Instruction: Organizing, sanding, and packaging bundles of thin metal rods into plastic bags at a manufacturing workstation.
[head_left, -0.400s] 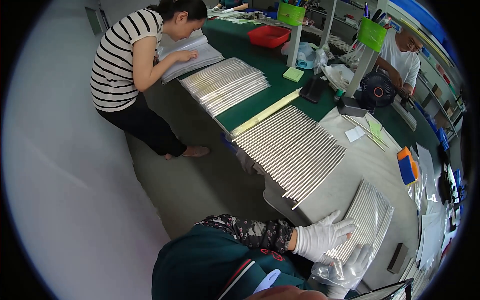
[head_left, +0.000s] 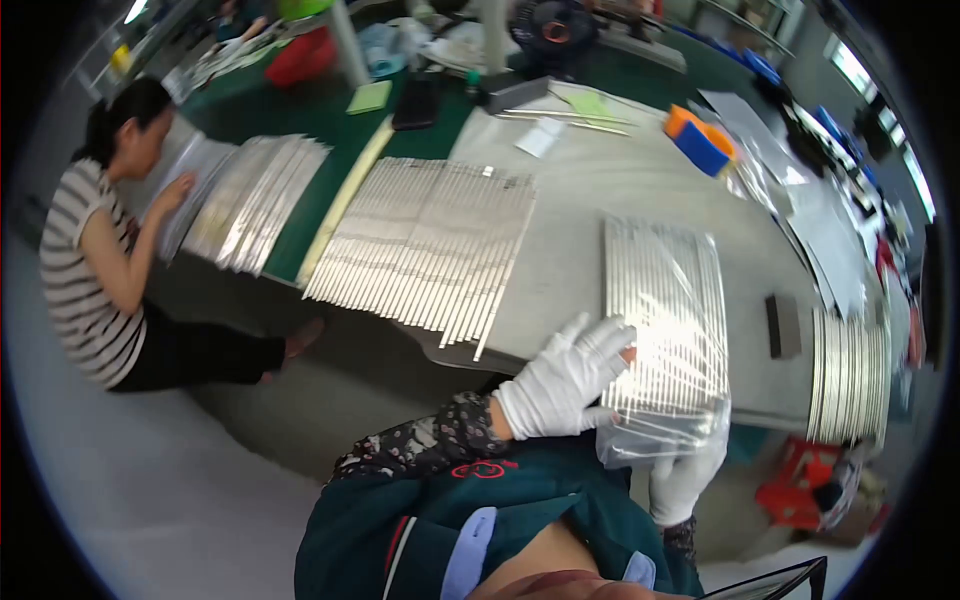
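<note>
A clear plastic bag encloses a row of thin silvery rods lying side by side, its slack end hanging toward me. My left hand, in a white glove, has its fingers apart against the left side of this bundle; one bare fingertip shows. At the bag's near right corner is my right hand, also gloved, closed around the plastic; most of its fingers are hidden by the bag. To the left, loose silvery rods lie in a wide row on the table.
A dark block and another rod stack lie to the right. An orange-and-blue tape dispenser, a fan and a black phone are farther back. At the far left, a person in stripes leans over bagged rods.
My view has swung to the right. My right hand has moved from the top of the bagged rods to the bag's near right corner. The left hand stays at the bundle's left side.
</note>
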